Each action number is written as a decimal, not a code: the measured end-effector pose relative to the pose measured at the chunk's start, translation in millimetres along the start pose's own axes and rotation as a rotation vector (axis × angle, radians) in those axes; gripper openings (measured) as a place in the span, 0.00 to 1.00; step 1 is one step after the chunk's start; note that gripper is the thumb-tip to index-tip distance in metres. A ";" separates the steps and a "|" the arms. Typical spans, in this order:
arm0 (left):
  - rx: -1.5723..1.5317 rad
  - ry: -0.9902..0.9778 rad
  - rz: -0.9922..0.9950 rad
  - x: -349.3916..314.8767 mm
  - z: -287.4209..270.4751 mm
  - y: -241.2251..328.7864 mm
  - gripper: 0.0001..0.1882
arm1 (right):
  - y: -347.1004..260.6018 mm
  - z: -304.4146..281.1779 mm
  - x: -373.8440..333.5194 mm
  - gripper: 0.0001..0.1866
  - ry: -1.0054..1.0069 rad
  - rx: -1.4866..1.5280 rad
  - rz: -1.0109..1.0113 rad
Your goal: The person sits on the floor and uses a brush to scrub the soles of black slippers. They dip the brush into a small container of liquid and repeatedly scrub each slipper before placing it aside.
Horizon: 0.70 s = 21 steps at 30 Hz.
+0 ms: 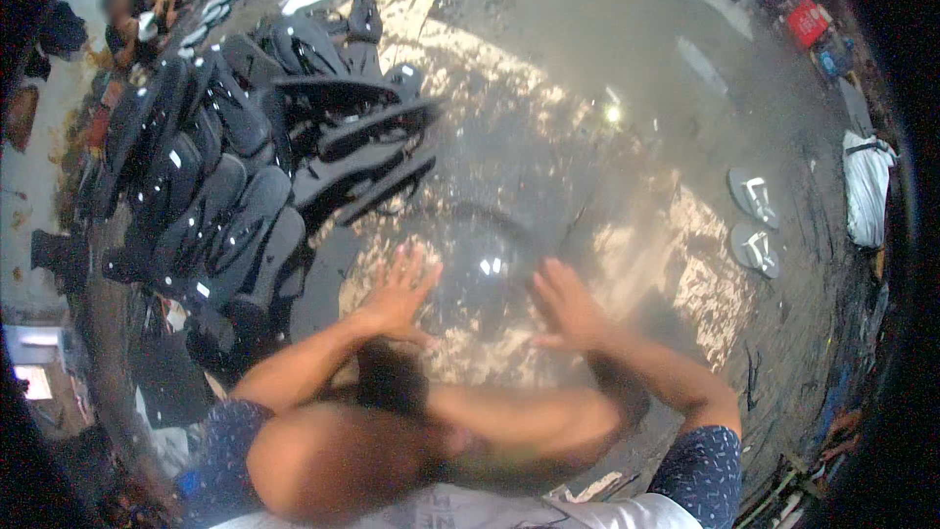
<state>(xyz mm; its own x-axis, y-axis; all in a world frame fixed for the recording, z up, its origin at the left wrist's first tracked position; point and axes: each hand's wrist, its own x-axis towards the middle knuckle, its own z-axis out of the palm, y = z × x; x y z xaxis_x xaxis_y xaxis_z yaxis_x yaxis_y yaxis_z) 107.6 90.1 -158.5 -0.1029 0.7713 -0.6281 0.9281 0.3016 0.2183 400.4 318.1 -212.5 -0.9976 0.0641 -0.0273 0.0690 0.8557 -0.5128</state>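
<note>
My left hand (397,291) is open with its fingers spread, held low over the worn, patchy floor (450,333). Facing it, my right hand (568,306) is also open, fingers stretched out and slightly blurred. Neither hand holds anything. Between them lies a glossy patch (490,266) with small bright reflections and a faint dark curve above it; whether it is a clear sheet or just shine, I cannot tell. Just beyond my left hand, a large heap of black flip-flops (235,201) spreads to the left, many with white marks. My bent legs fill the space nearest me.
A pair of grey flip-flops with white straps (754,198) lies on the floor at the right. Farther right is a whitish bundle (868,191). A red box-like thing (807,23) stands at the far right. Another person (122,29) sits at the far left beyond the heap.
</note>
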 end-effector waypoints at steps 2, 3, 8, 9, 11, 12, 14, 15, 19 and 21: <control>0.185 0.015 0.064 10.6 48.7 11.9 0.65 | -15.2 21.0 -14.9 0.58 -0.103 -0.097 0.009; 0.081 0.043 0.215 7.1 39.5 28.9 0.63 | -27.1 30.9 -9.4 0.57 -0.091 -0.125 0.034; -0.014 0.511 0.371 57.8 72.1 21.1 0.48 | -32.1 60.7 92.7 0.48 0.200 -0.101 0.038; -0.153 0.542 0.362 66.7 59.4 15.5 0.45 | -23.0 56.6 111.7 0.46 0.235 -0.095 0.054; -0.370 0.693 0.456 74.7 20.6 -1.7 0.39 | -1.0 43.3 141.4 0.44 0.395 0.151 0.031; -0.395 0.707 0.408 70.4 2.2 -6.4 0.34 | 8.5 40.6 154.2 0.43 0.394 0.108 0.032; -0.516 0.858 0.293 75.3 -9.4 -18.2 0.28 | 22.1 36.0 180.1 0.40 0.398 0.012 0.019; -0.594 0.928 0.235 76.7 -10.7 -23.7 0.26 | 14.4 40.7 183.3 0.39 0.379 -0.049 -0.018; -0.604 0.933 0.002 79.4 7.0 -40.9 0.19 | -23.3 63.2 171.4 0.34 0.235 -0.125 -0.311; -0.763 0.782 -0.032 65.2 10.5 -39.2 0.17 | -36.0 78.3 142.5 0.30 0.156 0.021 -0.405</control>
<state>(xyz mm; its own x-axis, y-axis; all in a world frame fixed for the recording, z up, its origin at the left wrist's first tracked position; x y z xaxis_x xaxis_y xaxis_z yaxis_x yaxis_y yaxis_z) 68.3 122.6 -215.9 -0.5720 0.8186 -0.0525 0.4824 0.3875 0.7856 255.0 256.2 -265.1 -0.9305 -0.1971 0.3087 -0.3299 0.8172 -0.4725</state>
